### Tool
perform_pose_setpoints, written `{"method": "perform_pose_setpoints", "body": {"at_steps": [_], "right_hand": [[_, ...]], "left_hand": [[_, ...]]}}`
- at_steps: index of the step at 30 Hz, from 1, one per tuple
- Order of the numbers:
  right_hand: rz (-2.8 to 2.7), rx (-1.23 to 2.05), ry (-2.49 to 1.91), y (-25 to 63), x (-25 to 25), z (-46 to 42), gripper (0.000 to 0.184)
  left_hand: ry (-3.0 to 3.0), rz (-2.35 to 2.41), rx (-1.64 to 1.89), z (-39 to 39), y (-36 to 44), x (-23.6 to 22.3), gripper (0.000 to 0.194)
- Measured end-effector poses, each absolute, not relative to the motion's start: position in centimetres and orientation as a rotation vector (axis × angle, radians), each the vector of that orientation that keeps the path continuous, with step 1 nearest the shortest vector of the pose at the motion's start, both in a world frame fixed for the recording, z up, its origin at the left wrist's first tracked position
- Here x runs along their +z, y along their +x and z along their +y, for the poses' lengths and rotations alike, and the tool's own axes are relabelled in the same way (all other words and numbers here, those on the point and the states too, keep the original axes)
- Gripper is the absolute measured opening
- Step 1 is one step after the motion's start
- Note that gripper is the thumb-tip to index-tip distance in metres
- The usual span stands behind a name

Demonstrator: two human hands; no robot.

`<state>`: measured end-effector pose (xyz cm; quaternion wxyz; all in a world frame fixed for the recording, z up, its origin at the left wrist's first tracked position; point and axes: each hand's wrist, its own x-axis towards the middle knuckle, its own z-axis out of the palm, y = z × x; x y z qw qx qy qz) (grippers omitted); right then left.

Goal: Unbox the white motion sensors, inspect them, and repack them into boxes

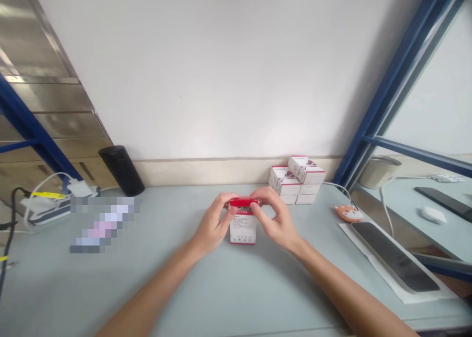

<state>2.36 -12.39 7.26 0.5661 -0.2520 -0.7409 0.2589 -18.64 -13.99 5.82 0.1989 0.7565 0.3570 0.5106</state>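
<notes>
A small white carton with red edges and fine print stands upright in the middle of the table. At its top shows a glossy red strip, which looks like the carton's lid flap; a dark gap runs just under it. My left hand grips the top left corner, thumb in front and fingers curled behind. On the opposite corner my right hand has the same hold, its thumb pressed near the red strip. The fingertips behind the carton are partly hidden, and its contents cannot be seen.
Similar white cartons are stacked against the back wall, right. A black cylinder and power strip stand left, near a pixelated item. At right lie a phone-like slab and orange animal-shaped item.
</notes>
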Motion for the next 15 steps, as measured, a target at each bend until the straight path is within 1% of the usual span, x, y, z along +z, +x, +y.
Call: {"method": "perform_pose_setpoints", "body": {"at_steps": [5, 10, 15], "right_hand": [[-1.803, 0.624, -0.538, 3.1, 7.3, -12.0, 0.009], [-1.854, 0.544, -0.529, 3.5, 6.8, -11.6, 0.006], [-1.874, 0.475, -0.557, 3.4, 6.3, -11.4, 0.01]], "left_hand": [[2.189, 0.968, 1.455, -13.6, -18.9, 5.7, 0.024], [2.206, 1.002, 1.5, -13.5, -19.0, 5.5, 0.021], [2.223, 1.006, 1.498, -13.6, -18.9, 5.6, 0.021]]}}
